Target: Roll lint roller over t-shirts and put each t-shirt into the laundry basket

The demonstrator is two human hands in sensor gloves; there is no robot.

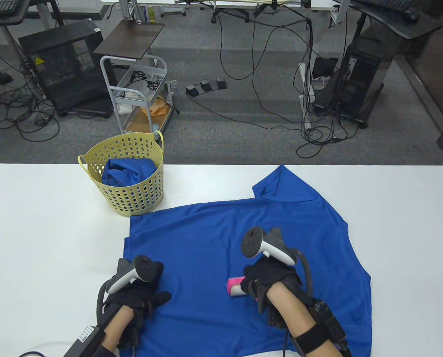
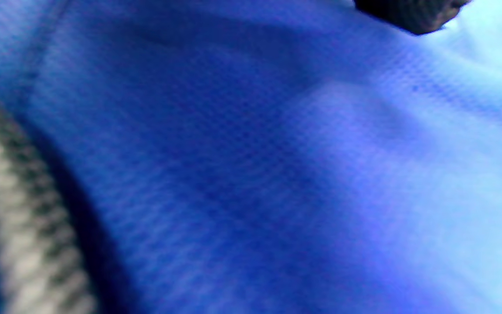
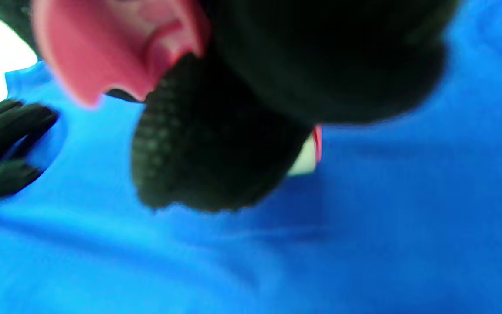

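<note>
A blue t-shirt (image 1: 221, 238) lies spread flat across the white table (image 1: 39, 230). My right hand (image 1: 268, 284) grips a pink lint roller (image 1: 234, 287), whose head lies on the shirt's lower middle. In the right wrist view the pink roller (image 3: 103, 48) shows blurred above the blue t-shirt (image 3: 364, 226), wrapped by gloved fingers (image 3: 216, 144). My left hand (image 1: 139, 297) lies flat on the shirt's lower left part, fingers spread. The left wrist view is filled by blurred blue t-shirt (image 2: 251, 174). A yellow laundry basket (image 1: 132, 193) stands at the back left with another blue shirt (image 1: 128, 171) inside.
The basket touches the spread shirt's far left corner. Bare table lies to the left and right of the shirt. Beyond the table's far edge are a metal cart (image 1: 136, 93), computer towers and cables on the floor.
</note>
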